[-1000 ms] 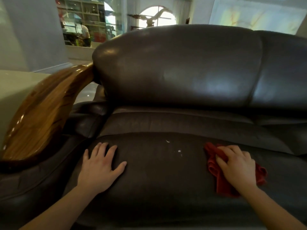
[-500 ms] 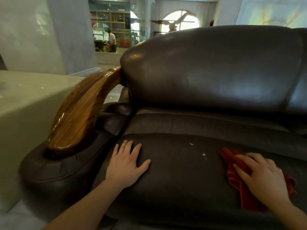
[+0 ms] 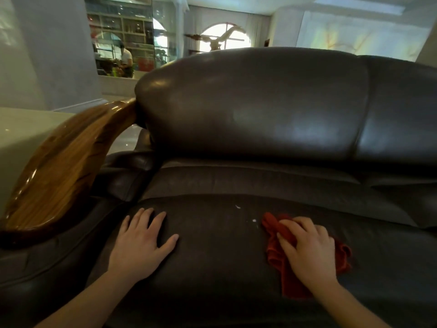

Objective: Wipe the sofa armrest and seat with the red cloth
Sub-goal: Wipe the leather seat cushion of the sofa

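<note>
A dark brown leather sofa fills the view, its seat cushion [image 3: 220, 259] below me. The crumpled red cloth [image 3: 279, 254] lies on the seat at the right, pressed down under my right hand [image 3: 307, 249]. My left hand [image 3: 139, 242] rests flat on the seat's left part, fingers spread, holding nothing. The glossy curved wooden armrest [image 3: 63, 169] rises at the left over a leather side pad [image 3: 47, 263]. A few small white specks [image 3: 237, 206] dot the seat just left of the cloth.
The padded backrest [image 3: 260, 105] stands behind the seat. A pale block or table [image 3: 19, 133] sits beyond the armrest at the left. Far behind, a person stands near shelves [image 3: 125, 58], and an arched window is visible.
The view swung left and then partly back. My right hand with the cloth has shifted slightly left toward the white specks. My left hand stays flat on the seat.
</note>
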